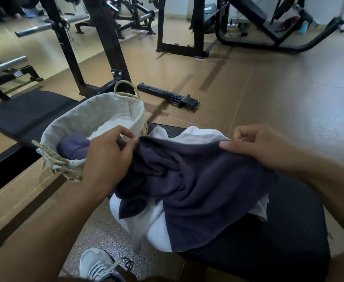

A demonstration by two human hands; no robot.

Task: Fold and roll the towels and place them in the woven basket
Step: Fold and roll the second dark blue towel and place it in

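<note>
1. I see the fingers (133, 142) of my left hand (108, 151) pinching one top corner of the dark towel (197, 180); my right hand (256, 145) pinches the other.
2. The towel is dark grey-blue, crumpled, sagging over white towels (157, 231) on the table (279, 231).
3. The woven basket (85, 127), cloth-lined, stands just left, holding a rolled purple towel (73, 147).

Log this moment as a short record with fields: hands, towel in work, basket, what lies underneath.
left hand: pinches one top corner of the dark towel
right hand: pinches the other top corner
dark towel: unfolded, crumpled, draped over white towels
basket: cloth-lined, on a black bench, one purple towel inside
support: black padded seat
</note>
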